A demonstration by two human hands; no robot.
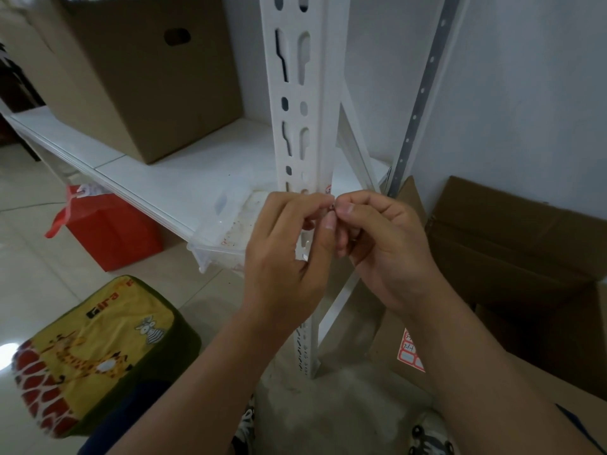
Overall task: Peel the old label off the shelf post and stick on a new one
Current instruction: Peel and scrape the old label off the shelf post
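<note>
A white slotted shelf post [295, 103] runs up the middle of the view. A small label with a red border [328, 191] shows on the post's right edge, just above my fingers. My left hand [289, 257] and my right hand [384, 251] meet in front of the post, fingertips pinched together around a tiny piece that my fingers mostly hide. A sheet of red-bordered labels [409, 353] lies on a cardboard box at the lower right, partly covered by my right forearm.
A large cardboard box [138, 77] stands on the white shelf [164, 178]. A clear plastic container [226, 231] sits at the shelf's edge. On the floor are a red bag [111, 228], a yellow cushion stool [92, 353] and open cardboard boxes [512, 244] at the right.
</note>
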